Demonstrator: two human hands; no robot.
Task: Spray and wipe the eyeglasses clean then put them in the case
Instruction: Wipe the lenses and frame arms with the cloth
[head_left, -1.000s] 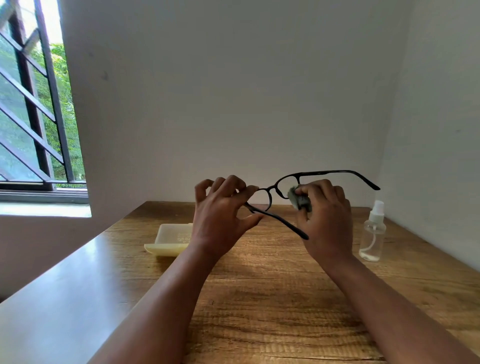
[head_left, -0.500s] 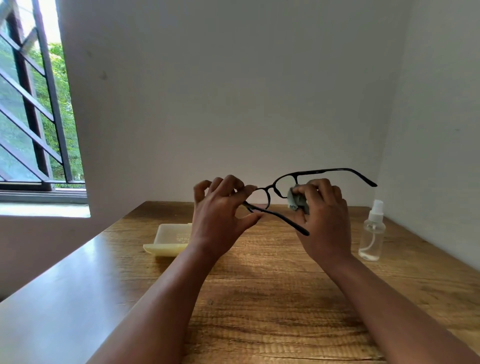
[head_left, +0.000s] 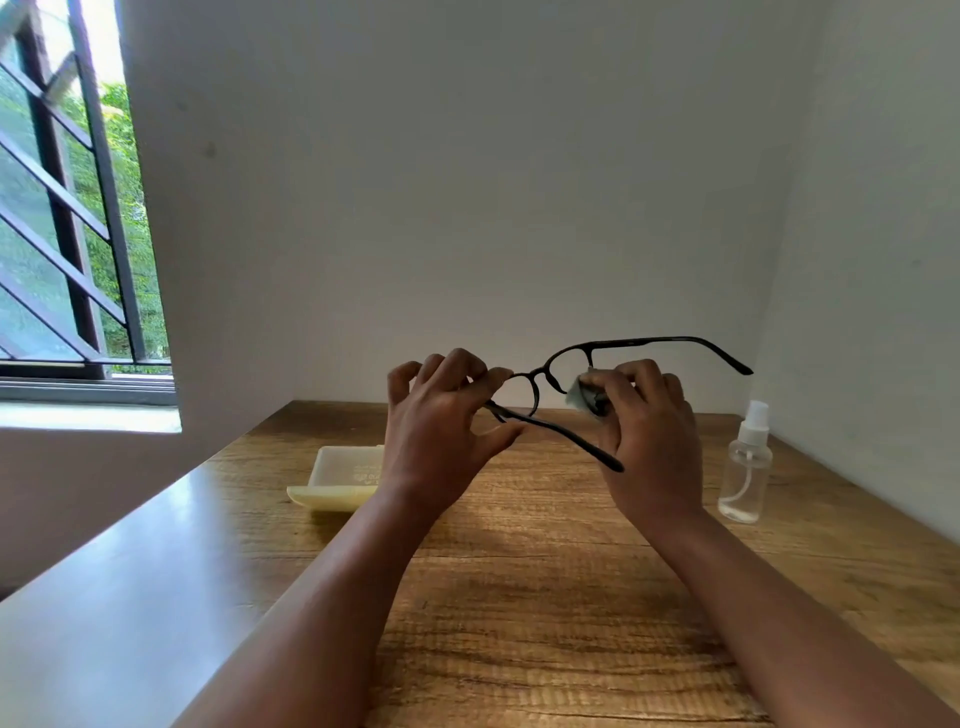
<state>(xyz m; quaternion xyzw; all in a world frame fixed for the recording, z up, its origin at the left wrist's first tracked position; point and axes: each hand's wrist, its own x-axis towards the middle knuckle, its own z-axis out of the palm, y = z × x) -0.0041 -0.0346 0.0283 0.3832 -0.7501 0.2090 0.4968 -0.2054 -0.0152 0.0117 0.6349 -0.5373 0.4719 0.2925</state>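
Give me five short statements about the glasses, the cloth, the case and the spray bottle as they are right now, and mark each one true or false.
1. The left hand holds the eyeglasses up above the wooden table. True.
2. The right hand presses a grey cloth against one lens. True.
3. The spray bottle lies on its side by the window. False: it stands upright on the table, on the right, near the wall.
4. The eyeglasses are folded shut. False: both temple arms are spread open.
5. The pale yellow case sits on the table, partly hidden behind the left wrist. True.
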